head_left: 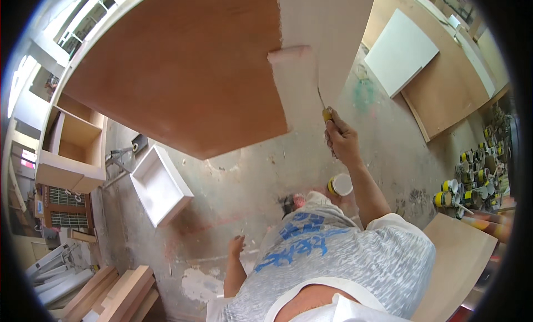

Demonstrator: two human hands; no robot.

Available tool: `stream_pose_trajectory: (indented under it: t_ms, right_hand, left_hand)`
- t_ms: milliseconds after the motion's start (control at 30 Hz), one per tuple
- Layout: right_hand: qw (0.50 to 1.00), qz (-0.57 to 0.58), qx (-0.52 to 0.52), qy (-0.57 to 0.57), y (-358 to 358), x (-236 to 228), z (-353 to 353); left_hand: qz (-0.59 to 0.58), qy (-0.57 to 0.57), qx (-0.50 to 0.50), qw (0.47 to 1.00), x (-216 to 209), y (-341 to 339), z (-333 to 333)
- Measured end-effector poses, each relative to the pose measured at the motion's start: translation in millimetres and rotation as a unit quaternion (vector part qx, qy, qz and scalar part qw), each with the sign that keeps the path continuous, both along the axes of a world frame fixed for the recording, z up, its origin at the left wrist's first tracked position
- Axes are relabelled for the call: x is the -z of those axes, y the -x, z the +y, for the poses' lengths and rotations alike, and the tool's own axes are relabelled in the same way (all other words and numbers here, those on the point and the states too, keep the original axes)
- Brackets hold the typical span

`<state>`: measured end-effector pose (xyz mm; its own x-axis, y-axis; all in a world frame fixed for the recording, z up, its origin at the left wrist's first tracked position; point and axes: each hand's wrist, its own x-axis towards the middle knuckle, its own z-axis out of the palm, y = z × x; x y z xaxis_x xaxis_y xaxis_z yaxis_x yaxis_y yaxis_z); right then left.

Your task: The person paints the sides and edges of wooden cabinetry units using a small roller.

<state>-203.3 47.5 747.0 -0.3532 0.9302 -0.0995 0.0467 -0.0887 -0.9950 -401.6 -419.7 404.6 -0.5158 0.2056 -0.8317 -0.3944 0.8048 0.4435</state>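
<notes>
My right hand (343, 137) is closed around the yellow handle of a paint roller (290, 54). Its long thin metal rod reaches up to a pale, pinkish roller sleeve, which lies against a large brown wooden panel (183, 72). The sleeve touches the border between bare brown wood on the left and a wet-looking, off-white painted strip (327, 22) on the right. Low at my left side hangs my left hand (236, 247), its fingers loosely bent and apart, with nothing visible in it.
A white-lidded can (340, 185) stands on the stained floor by my feet. To the left lie a white open box (161, 186), a wooden cabinet (75, 144) and stacked timber (119, 294). On the right are a white board (401, 51) and several paint cans (472, 180).
</notes>
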Motion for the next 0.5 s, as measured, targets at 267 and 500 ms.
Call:
stream_pose_trajectory:
  t_ms: [267,500]
  right_hand:
    - [0.979,0.013,0.038,-0.199,40.9,-142.7,17.6]
    - [0.966,0.093,0.043,-0.239,51.7,-184.8,21.9]
  left_hand:
    - [-0.061,-0.044,-0.011,0.997,24.7,5.1,-49.0]
    - [-0.107,-0.021,-0.059,0.992,60.6,-29.9,-81.5]
